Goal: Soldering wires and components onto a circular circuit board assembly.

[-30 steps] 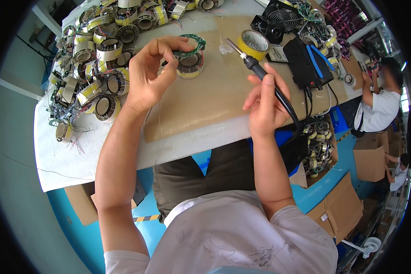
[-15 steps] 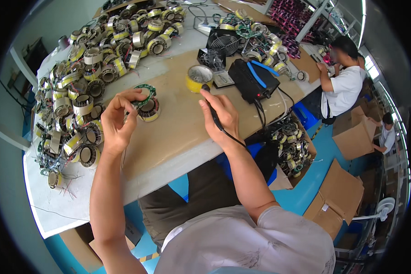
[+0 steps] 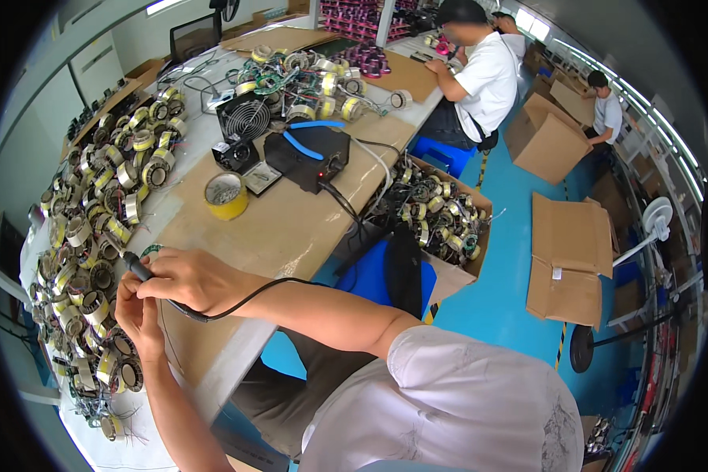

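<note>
My right hand (image 3: pixel 189 279) grips a black soldering iron (image 3: pixel 138 267), its tip pointing left and its cable (image 3: pixel 244 299) trailing under my forearm. My left hand (image 3: pixel 138 318) sits just below and behind it, fingers curled on a toroid coil that my right hand mostly hides. Only a green wound edge of the coil (image 3: pixel 152 250) shows. Both hands are at the near left part of the brown cardboard mat (image 3: pixel 283 228) on the table, next to the heap of coils.
Many taped coils (image 3: pixel 94 220) cover the table's left side. A yellow tape roll (image 3: pixel 226 195), a black soldering station (image 3: pixel 307 157) and a small fan (image 3: pixel 244 118) stand farther back. A cardboard box of coils (image 3: pixel 440 224) sits right of the table. Two persons (image 3: pixel 480 75) work beyond, among flat cartons (image 3: pixel 566 259).
The view has swung right and up. My hands now sit lower left in it, the right hand with the iron brought close over the left hand and the coil.
</note>
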{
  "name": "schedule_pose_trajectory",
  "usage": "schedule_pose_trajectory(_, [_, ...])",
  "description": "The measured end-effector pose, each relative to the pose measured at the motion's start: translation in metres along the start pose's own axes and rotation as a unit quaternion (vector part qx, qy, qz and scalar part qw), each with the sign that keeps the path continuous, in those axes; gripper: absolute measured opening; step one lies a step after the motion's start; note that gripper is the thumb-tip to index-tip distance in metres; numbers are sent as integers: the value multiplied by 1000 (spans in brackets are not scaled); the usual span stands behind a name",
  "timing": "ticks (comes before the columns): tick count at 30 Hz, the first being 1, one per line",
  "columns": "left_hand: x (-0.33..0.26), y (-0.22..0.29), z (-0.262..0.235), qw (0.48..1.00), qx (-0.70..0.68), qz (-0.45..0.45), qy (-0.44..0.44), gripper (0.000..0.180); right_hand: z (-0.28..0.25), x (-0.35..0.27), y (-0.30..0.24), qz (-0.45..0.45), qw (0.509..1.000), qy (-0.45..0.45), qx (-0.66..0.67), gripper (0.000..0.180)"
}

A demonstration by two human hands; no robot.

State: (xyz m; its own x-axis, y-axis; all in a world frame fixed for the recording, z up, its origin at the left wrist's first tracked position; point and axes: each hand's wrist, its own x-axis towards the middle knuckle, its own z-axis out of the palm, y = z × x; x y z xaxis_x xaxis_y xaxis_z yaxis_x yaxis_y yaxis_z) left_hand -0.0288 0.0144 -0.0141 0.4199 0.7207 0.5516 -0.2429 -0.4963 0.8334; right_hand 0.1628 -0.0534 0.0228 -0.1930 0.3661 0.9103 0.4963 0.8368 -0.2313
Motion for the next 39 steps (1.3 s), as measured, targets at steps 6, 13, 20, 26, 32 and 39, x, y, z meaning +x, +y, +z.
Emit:
schedule_pose_trajectory(6, [0,-2,0,1000,-16,-13,-1,7,-3,-2,-1,30,999,2,13,14])
schedule_pose_trajectory(13, [6,16,17,999,24,11,25,6,-14,-3,11,27,999,11,-29,43])
schedule_pose_trajectory(20, [5,14,24,999,20,28,22,5,-25,-16,23,21,999,40,-31,34])
schedule_pose_trajectory(26, [4,12,24,998,45,37,31,5,-45,-48,25,242,961,116,71,37])
schedule_pose_trajectory(32, [7,13,23,997,35,53,52,6,-45,-59,31,279,909,220,218,31])
schedule_pose_trajectory(39, [6,14,21,997,37,56,33,7,-46,-62,28,296,886,225,278,25])
